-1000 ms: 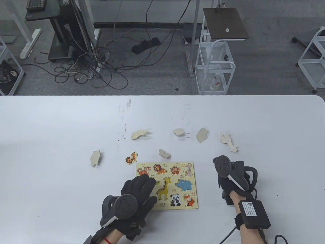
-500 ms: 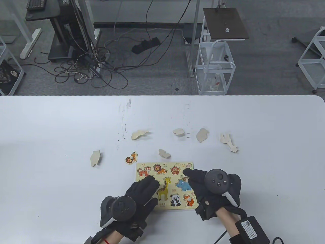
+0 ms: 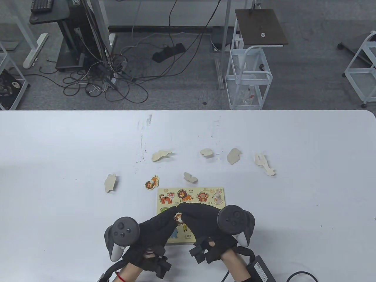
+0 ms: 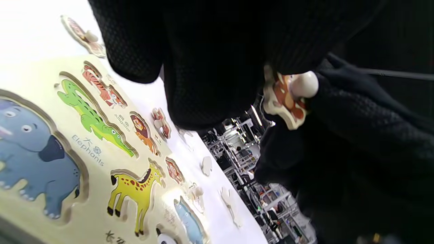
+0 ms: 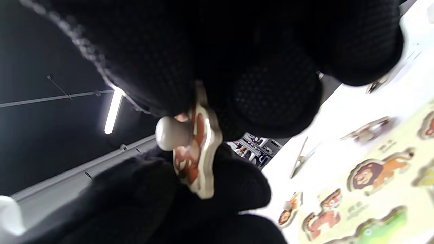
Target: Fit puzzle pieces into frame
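Over the near half of the puzzle frame [image 3: 218,205] in the table view, left hand [image 3: 152,232] and right hand [image 3: 205,223] meeting fingertip to fingertip, a small orange-and-white animal piece [image 3: 178,217] pinched between them, lifted clear of the board. Covering the giraffe, panda and fox pictures. Lying loose on the white desk [image 3: 308,176]: a face-up lion piece [image 3: 152,182] at 11 o'clock from the frame; blank wooden pieces at 10 o'clock [image 3: 110,182], 12 o'clock [image 3: 189,177] and farther off [image 3: 161,155], [image 3: 206,152], [image 3: 234,155], [image 3: 264,164].

From the left wrist view: black glove hiding most of the scene, piece [image 4: 286,98] with its white knob held between fingers of both hands; below, elephant [image 4: 32,156], crocodile [image 4: 90,117] and giraffe [image 4: 135,191] pictures bare.

From the right wrist view: same piece [image 5: 193,152] edge-on, clamped by gloved fingers [image 5: 271,91]; lion recess [image 5: 376,171] visible at 4 o'clock.
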`<state>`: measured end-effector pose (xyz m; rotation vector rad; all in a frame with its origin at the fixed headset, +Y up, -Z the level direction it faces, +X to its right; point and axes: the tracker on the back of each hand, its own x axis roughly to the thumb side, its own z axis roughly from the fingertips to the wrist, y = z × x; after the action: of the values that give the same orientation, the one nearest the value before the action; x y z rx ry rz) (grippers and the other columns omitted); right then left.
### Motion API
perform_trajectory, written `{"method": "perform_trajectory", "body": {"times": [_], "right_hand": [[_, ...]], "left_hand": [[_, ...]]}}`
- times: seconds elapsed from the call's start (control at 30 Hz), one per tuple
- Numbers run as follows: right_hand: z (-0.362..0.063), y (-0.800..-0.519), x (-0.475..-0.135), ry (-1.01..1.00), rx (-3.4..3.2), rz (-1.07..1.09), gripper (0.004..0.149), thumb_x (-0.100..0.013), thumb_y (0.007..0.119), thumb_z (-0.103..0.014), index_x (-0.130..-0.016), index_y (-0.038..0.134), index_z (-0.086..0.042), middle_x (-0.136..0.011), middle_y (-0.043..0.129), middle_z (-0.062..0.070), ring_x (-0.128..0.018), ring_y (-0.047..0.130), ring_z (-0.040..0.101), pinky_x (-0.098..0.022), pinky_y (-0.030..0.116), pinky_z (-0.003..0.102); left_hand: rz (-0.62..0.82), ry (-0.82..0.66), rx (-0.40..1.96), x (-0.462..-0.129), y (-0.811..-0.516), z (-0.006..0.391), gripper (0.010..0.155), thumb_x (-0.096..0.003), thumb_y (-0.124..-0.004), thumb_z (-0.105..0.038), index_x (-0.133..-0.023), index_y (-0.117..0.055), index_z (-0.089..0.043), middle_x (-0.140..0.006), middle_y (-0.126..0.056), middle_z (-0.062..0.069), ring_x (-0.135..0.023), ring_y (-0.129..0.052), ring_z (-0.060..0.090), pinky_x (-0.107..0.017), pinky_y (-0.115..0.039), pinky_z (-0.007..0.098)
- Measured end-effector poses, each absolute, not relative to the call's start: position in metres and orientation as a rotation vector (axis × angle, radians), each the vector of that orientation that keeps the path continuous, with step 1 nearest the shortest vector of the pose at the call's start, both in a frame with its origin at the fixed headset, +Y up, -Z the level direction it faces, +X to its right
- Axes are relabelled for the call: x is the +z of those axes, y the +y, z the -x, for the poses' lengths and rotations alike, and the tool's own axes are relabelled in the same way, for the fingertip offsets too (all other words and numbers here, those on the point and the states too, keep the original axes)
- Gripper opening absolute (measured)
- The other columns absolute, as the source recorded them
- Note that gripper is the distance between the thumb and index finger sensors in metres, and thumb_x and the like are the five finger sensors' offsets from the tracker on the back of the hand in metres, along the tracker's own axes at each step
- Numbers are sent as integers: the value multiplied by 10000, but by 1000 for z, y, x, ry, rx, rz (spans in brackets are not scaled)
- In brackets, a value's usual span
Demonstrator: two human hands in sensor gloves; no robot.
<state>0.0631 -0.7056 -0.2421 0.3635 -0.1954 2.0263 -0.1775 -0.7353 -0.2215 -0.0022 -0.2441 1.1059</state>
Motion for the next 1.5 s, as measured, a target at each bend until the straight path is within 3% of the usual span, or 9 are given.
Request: {"method": "perform_trajectory", "body": {"times": [0.17,0.3,0.37,0.47,0.63,0.77,1.3,1.5], "right_hand": [[-68,-720,-240,-183,2076,-336,389,-346,952,-309,-718,998,-205,-649,1036,67,-383,1072,286,-396,841,540],[-71,-724,-237,-191,2118,-331,451,-347,954,-315,-782,954,-195,-739,984,89,-490,1045,332,-424,817,563],[-73,-723,-233,-223,2174,-336,509,-346,958,-316,-839,904,-199,-832,907,113,-583,1003,378,-449,792,582],[-68,-716,-221,-363,2313,-422,509,-339,969,-322,-830,914,-202,-871,866,114,-635,972,404,-466,776,596],[-43,-702,-193,-618,2535,-578,521,-315,990,-370,-801,938,-191,-826,896,105,-585,987,368,-463,789,579],[-34,-704,-187,-713,2631,-626,525,-296,1006,-392,-768,958,-167,-787,914,111,-531,986,358,-444,797,576],[-27,-716,-191,-687,2607,-673,480,-291,1020,-352,-689,988,-86,-683,942,160,-411,976,343,-380,812,579],[-35,-718,-196,-620,2592,-633,480,-293,1018,-358,-692,991,-92,-686,945,152,-417,978,339,-387,812,576]], "left_hand": [[90,-250,1134,-229,-744,179,437,-433,-888,-393,-834,-918,-221,-669,-1101,13,-474,-1171,143,-536,-904,410],[67,-234,1045,-228,-743,177,437,-436,-884,-402,-831,-921,-219,-654,-1103,6,-461,-1170,135,-534,-905,406],[56,-196,1019,-228,-743,178,436,-436,-884,-403,-828,-923,-216,-648,-1103,7,-457,-1169,134,-537,-899,409],[58,-146,1019,-227,-744,179,439,-439,-882,-406,-829,-923,-209,-632,-1104,6,-440,-1166,133,-529,-902,403],[45,-144,1003,-222,-743,175,439,-438,-882,-405,-826,-922,-204,-622,-1104,8,-431,-1163,132,-525,-900,403],[56,-170,996,-221,-745,171,439,-438,-880,-405,-826,-922,-204,-624,-1102,7,-438,-1161,135,-530,-896,407],[153,-208,981,-219,-751,160,461,-454,-834,-361,-871,-862,-166,-673,-1043,50,-478,-1105,175,-558,-850,452],[74,-250,883,-217,-747,157,487,-461,-804,-394,-908,-827,-200,-751,-1018,38,-567,-1092,188,-603,-813,459]]}}
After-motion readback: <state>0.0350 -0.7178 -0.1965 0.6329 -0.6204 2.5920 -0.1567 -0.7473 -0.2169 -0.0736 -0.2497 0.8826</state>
